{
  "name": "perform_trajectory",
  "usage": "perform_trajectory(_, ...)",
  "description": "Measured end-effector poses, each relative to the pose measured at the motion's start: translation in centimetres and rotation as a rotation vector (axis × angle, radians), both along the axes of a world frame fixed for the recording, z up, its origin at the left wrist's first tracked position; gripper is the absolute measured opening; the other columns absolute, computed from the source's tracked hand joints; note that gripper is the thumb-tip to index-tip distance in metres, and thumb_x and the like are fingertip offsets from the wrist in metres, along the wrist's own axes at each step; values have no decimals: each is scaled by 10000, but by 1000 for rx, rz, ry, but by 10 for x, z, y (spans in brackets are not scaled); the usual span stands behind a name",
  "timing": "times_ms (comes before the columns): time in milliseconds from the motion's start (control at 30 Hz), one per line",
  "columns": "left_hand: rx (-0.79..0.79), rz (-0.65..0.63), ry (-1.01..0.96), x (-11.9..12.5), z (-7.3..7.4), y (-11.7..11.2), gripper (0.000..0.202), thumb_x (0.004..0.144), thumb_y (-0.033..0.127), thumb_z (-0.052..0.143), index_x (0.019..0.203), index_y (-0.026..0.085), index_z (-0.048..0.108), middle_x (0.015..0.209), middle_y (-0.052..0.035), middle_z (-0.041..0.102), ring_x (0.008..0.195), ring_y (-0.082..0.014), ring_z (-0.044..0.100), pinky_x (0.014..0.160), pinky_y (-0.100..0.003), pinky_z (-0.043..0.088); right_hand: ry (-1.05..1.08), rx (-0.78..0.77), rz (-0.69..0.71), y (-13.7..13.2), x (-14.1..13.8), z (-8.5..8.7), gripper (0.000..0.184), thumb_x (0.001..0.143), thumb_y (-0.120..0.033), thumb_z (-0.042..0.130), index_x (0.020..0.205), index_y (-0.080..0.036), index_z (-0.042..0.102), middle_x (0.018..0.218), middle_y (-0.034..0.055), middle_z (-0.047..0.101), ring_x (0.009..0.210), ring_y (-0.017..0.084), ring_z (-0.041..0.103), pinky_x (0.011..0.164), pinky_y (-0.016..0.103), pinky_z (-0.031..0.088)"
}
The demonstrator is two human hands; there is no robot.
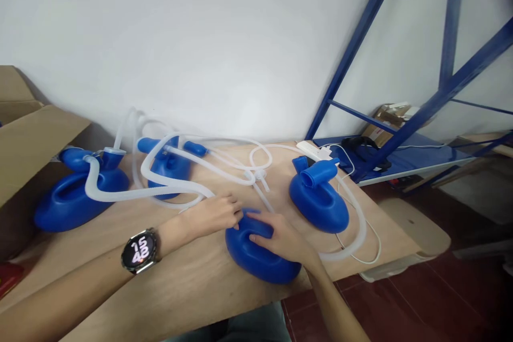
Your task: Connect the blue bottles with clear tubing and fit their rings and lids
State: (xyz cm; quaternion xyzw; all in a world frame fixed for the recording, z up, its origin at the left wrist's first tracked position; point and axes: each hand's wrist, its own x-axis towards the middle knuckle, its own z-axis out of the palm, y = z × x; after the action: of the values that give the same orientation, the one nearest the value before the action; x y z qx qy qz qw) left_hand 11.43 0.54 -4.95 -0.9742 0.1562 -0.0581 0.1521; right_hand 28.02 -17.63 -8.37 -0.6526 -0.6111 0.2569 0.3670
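A blue plastic urinal bottle (pixel 260 262) lies on the table in front of me. My right hand (pixel 278 232) grips it from the right, fingers over the top and thumb at the handle opening. At its neck end, my left hand (pixel 216 212) has its fingers curled in; whatever they pinch is hidden. A black watch (pixel 139 251) is on my left wrist. Right of my hands lies a similar blue bottle (pixel 320 208) with a blue spout piece (pixel 319 173) on it. Behind my left hand runs a translucent corrugated hose (pixel 176 187).
More blue bottles (pixel 80 203) with hoses stand at the left, beside an open cardboard box (pixel 40 139). A white power strip (pixel 315 150) with cables lies by the wall. Right of the wooden table (pixel 192 294) are a blue metal rack (pixel 360 37) and a beige stool (pixel 412 224).
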Motion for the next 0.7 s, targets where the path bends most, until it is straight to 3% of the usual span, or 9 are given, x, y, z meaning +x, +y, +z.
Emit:
perform_trajectory(133, -37, -21, 18, 5, -2, -4, 169, 948, 51, 645, 838, 170, 695, 827, -55, 710, 702, -181, 623, 661, -343, 397, 5, 7, 18, 1, 1, 2, 510, 876, -289, 784, 1370, -191, 702, 1354, 129, 729, 1245, 325, 694, 1119, 475, 516)
perform_trajectory(200, -63, -8, 10, 7, -4, -6, 175, 959, 41, 611, 880, 171, 697, 819, -52, 715, 674, -175, 625, 620, -338, 382, 15, 9, 48, 2, 1, 4, 479, 881, -293, 784, 1346, -202, 717, 1305, 117, 756, 1185, 317, 724, 1064, 460, 551)
perform_trajectory(333, -135, 132, -63, 6, -4, -5, 134, 1044, 237, 584, 964, 190, 681, 864, -37, 726, 753, -190, 673, 685, -334, 435, 35, 26, 64, 1, 0, 6, 493, 877, -267, 787, 1364, -245, 711, 1315, 91, 756, 1201, 309, 721, 1083, 452, 542)
perform_trajectory(433, -167, 302, -125, -1, 0, -3, 353, 1054, 494, 538, 995, 173, 671, 924, -74, 734, 903, -238, 709, 851, -372, 477, 40, 22, 40, 1, -1, 5, 525, 867, -262, 797, 1382, -263, 702, 1360, 83, 730, 1253, 320, 696, 1122, 467, 517)
perform_trajectory(533, -139, 439, -118, -12, 5, -6, 486, 992, 619, 573, 990, 144, 674, 875, -124, 740, 834, -288, 722, 818, -407, 491, 31, 21, 18, 1, -1, 2, 502, 862, -283, 800, 1357, -256, 721, 1343, 84, 741, 1223, 327, 710, 1109, 481, 527)
perform_trajectory(700, -78, 608, -32, -22, 6, -13, 318, 1073, 366, 460, 959, 133, 643, 767, -157, 733, 702, -313, 733, 662, -372, 492, -4, 18, 4, 1, 0, 0, 503, 868, -310, 794, 1359, -226, 719, 1341, 108, 740, 1215, 334, 711, 1111, 497, 522)
